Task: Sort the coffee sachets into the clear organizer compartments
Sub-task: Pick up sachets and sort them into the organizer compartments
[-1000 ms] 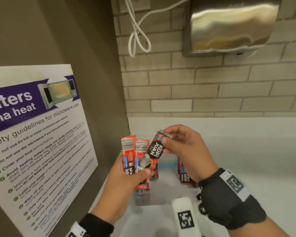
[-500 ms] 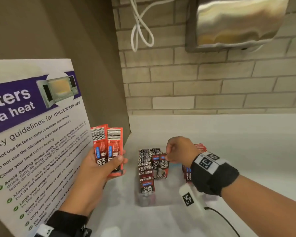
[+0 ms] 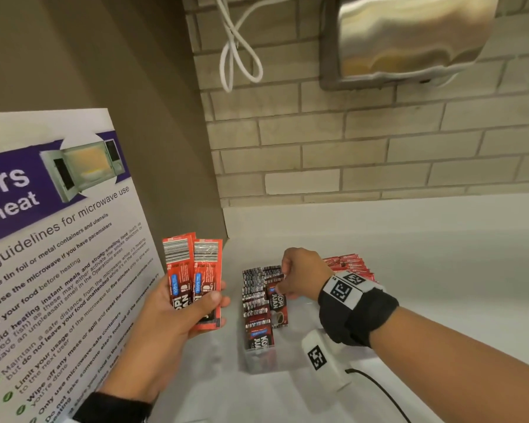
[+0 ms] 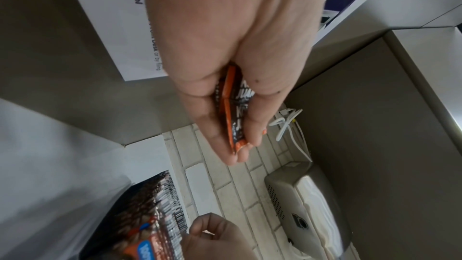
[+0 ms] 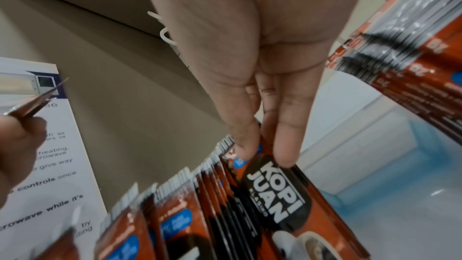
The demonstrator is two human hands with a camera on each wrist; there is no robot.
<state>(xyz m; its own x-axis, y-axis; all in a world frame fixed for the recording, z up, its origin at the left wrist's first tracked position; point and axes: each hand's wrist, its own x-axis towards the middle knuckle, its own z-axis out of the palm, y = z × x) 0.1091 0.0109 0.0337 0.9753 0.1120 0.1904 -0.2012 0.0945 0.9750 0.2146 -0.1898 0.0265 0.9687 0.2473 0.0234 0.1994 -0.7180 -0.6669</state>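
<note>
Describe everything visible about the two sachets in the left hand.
The two sachets are flat, narrow, glossy red-orange packets that look like foil or plastic film. Each has a barcode panel at the top, a blue label beneath it, and black branding lower down, partly covered by the thumb. They stand roughly upright, side by side and slightly fanned, overlapping at the bottom. The left hand holds them above the counter, left of the clear organizer, thumb across the front and fingers behind. Nothing else touches them.

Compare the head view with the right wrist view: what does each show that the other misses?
Head only: the steel wall dispenser and the left hand gripping two red sachets with barcodes facing up.
Right wrist only: the right hand's fingertips on a red-and-black sachet, its printed name legible.
Both: sachet rows in the clear organizer and the microwave poster.
</note>
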